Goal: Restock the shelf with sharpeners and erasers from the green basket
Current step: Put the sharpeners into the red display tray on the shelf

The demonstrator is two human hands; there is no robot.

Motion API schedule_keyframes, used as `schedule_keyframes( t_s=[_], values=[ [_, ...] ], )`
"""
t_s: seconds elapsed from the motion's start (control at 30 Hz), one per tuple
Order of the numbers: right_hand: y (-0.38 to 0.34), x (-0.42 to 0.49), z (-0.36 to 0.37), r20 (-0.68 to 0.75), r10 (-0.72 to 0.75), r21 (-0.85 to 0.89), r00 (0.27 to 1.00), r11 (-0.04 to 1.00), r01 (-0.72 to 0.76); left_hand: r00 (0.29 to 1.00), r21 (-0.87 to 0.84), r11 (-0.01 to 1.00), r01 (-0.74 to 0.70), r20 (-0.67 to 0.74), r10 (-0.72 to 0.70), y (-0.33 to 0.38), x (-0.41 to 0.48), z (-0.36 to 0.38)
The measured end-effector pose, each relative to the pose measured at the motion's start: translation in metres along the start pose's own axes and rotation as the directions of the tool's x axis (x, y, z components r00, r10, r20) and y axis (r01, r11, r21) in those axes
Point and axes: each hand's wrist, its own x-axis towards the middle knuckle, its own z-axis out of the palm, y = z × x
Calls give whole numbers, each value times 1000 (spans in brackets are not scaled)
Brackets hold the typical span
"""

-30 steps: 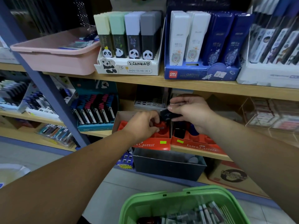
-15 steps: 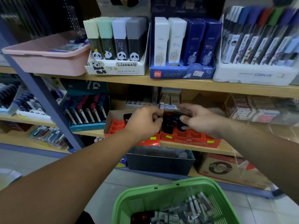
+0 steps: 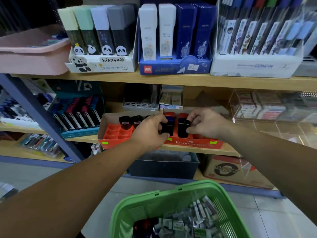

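Two red Faber-Castell display trays sit side by side on the middle shelf, the left tray (image 3: 118,133) and the right tray (image 3: 197,143). My left hand (image 3: 149,129) grips a black sharpener (image 3: 167,129) standing at the left end of the right tray. My right hand (image 3: 204,124) pinches another black sharpener (image 3: 182,129) right beside it. Behind these stand red and blue sharpeners (image 3: 169,115). Two black sharpeners (image 3: 125,121) stand in the left tray. The green basket (image 3: 159,201) below holds many wrapped erasers (image 3: 192,220) and a dark red sharpener.
A clear acrylic case (image 3: 267,109) of erasers stands right of the trays. Behind are a grey mesh holder (image 3: 140,103) and a small eraser box (image 3: 171,98). Pencil-lead displays fill the upper shelf (image 3: 171,79). A dark bin (image 3: 163,165) sits below. A blue upright (image 3: 39,115) slants at left.
Both hands have come down onto the right tray, each now holding a black sharpener standing in it. The view has moved closer to the shelf.
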Motion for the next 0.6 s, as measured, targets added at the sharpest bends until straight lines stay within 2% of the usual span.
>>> schedule_keyframes(
  t_s=[0.1,0.37,0.53,0.6],
  values=[
    [3,3,-2,-21,-7,-44,1000,999,6,1000,-14,1000,5,-7,-5,-1,1,0],
    [-5,2,-4,68,-24,-200,997,979,37,1000,-35,999,15,13,-14,2,-3,-3],
    [-9,8,13,6,34,-346,999,938,-30,999,-39,999,22,28,-21,5,-4,-4],
    [-14,7,11,-21,47,-461,999,886,-51,999,-22,1000,19,42,-18,5,-4,-6]
  ],
)
